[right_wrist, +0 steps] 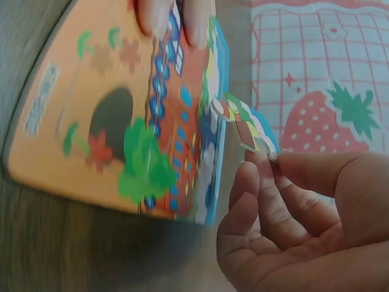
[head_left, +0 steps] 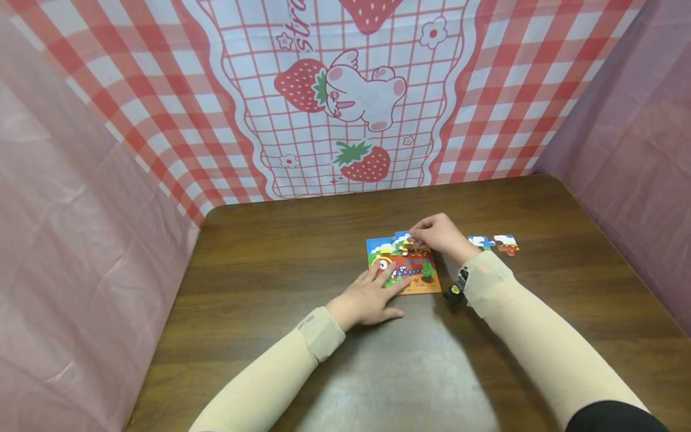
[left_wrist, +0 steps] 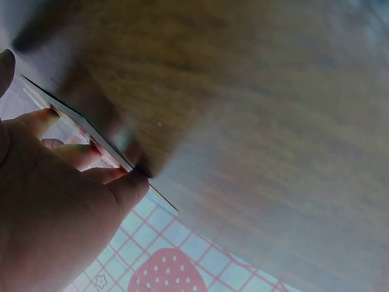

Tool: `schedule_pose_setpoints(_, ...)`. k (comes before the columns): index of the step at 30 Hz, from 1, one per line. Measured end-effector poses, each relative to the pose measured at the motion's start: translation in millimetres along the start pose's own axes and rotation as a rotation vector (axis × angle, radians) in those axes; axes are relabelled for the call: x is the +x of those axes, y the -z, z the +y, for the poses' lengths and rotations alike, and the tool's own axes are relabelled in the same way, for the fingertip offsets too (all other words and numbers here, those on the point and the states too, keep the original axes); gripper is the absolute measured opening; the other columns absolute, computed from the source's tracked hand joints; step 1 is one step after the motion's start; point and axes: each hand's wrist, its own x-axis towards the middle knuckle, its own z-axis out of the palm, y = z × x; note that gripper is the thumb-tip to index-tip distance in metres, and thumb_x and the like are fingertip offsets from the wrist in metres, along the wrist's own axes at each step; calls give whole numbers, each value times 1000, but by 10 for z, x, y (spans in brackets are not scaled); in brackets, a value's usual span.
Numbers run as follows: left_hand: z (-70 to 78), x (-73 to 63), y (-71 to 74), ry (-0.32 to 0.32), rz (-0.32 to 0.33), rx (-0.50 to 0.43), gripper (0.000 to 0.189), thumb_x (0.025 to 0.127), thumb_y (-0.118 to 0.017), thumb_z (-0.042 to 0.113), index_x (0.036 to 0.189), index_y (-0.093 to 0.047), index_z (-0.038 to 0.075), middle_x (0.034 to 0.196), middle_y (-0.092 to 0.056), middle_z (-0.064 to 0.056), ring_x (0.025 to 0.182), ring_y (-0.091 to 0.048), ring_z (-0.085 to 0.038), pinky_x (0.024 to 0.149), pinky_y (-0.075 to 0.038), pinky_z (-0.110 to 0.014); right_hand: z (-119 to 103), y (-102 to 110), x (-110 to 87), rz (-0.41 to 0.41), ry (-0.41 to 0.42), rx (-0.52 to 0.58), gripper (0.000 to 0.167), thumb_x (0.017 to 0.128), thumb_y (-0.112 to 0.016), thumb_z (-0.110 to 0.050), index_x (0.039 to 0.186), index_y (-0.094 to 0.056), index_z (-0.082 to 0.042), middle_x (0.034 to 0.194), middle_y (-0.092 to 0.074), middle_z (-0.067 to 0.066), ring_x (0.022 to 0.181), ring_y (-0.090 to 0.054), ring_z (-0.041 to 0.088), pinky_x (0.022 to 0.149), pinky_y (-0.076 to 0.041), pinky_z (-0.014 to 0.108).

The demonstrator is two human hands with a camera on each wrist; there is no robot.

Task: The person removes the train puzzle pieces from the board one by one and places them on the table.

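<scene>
Fitting in a puzzle piece, it seems.
The right hand [head_left: 439,234] pinches the puzzle piece [right_wrist: 246,125] by the top edge of the puzzle board [head_left: 426,288]; the left hand [head_left: 369,297] lies spread on the board. Loose pieces [head_left: 505,241] sit on the table [head_left: 259,270]. The next move likely needs careful lining up, then a push.

I could pass straight left of the puzzle board [head_left: 417,263] across tabletop [head_left: 264,270]; right of it, loose pieces [head_left: 506,242] and a sleeve [head_left: 540,336] block me.
</scene>
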Motion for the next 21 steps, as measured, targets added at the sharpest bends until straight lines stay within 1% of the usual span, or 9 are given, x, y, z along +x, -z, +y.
schedule_pose_setpoints(5, 3, -2, -1, 1, -6, -4, 74, 102, -44, 63, 164, -13, 39, 170, -4, -8, 152, -3, -39, 119, -18, -48, 83, 142, -27, 13, -14, 8, 30, 104, -61, -20, 113, -72, 6, 98, -71, 16, 89, -66, 28, 84, -56, 43)
schedule_pose_setpoints(8, -1, 5, -7, 2, -5, 0, 74, 102, -44, 64, 164, -13, 39, 170, -4, -8, 152, -4, -39, 120, -17, -47, 127, 227, -47, 21, -37, 9, 31, 104, -61, -21, 114, -72, 7, 98, -71, 16, 90, -65, 28, 84, -56, 43)
schedule_pose_setpoints(13, -3, 10, -16, 5, -4, 8, 76, 101, -44, 65, 164, -12, 39, 170, -4, -8, 152, -6, -40, 120, -16, -46, 228, 370, -74, 27, -57, 0, 32, 104, -61, -22, 115, -71, 7, 98, -70, 14, 89, -64, 24, 83, -55, 41)
schedule_pose_setpoints(17, 3, 4, -9, 1, 3, 13, 75, 101, -45, 64, 164, -13, 38, 170, -6, -9, 152, -8, -40, 120, -18, -46, 348, 488, -96, 29, -61, -5, 33, 103, -62, -20, 114, -70, 9, 92, -70, 12, 84, -63, 21, 80, -56, 38)
schedule_pose_setpoints(21, 9, -2, -1, -5, 8, 16, 75, 102, -45, 63, 164, -14, 37, 170, -7, -9, 152, -8, -40, 120, -18, -46, 452, 594, -118, 43, -51, -30, 32, 103, -62, -20, 111, -71, 10, 87, -70, 11, 80, -63, 20, 72, -56, 35)
